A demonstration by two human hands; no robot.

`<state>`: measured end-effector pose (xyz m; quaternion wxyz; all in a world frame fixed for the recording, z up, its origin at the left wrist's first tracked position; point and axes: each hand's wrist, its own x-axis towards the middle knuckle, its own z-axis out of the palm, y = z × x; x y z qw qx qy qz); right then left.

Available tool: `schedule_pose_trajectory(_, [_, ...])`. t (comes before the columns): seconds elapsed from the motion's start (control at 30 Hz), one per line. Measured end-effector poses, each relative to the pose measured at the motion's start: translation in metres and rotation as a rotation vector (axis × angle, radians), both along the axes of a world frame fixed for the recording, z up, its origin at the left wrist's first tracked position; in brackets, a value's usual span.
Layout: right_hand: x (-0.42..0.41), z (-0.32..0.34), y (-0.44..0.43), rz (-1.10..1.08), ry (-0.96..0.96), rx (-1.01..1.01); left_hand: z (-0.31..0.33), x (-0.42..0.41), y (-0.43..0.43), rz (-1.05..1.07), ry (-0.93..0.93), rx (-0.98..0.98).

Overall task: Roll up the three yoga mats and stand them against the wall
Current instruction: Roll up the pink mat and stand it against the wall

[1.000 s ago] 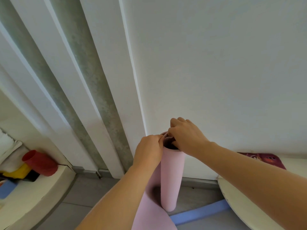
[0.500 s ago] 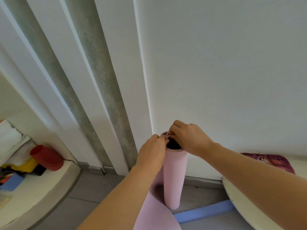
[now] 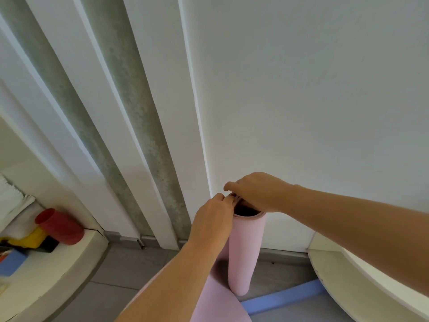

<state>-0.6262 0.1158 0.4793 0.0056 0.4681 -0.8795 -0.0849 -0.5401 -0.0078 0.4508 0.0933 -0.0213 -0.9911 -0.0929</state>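
A pink yoga mat [image 3: 243, 249] stands upright as a roll on the grey floor, close to the white wall [image 3: 301, 101]. Its loose tail trails down toward me across the floor. My left hand [image 3: 213, 219] pinches the roll's top rim on the left side. My right hand [image 3: 257, 191] reaches over the open top and grips the far rim with curled fingers. A blue mat [image 3: 283, 298] lies flat on the floor behind the roll's base, only its edge showing.
White ledge [image 3: 58, 270] at left carries a red cup [image 3: 58, 226], a yellow object [image 3: 32, 238] and a blue block [image 3: 11, 263]. A curved white surface [image 3: 362, 282] fills the lower right. Vertical white and grey panels [image 3: 130, 112] meet the wall left of the roll.
The view has shifted slightly right and up. Both hands stay at the roll's top rim; my right hand has lifted a little and turned over the opening.
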Motion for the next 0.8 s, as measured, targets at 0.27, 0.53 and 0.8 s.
schedule_pose_trajectory(0.27, [0.006,-0.006,0.014,0.035,0.019,-0.238,-0.004,0.003,-0.001,0.039,0.061,0.101])
schedule_pose_trajectory(0.53, [-0.001,0.01,0.006,0.165,0.288,0.033,0.001,-0.006,-0.001,0.023,0.021,0.042])
schedule_pose_trajectory(0.8, [0.002,0.002,0.012,-0.044,0.084,-0.265,-0.001,-0.017,-0.01,0.087,0.003,0.128])
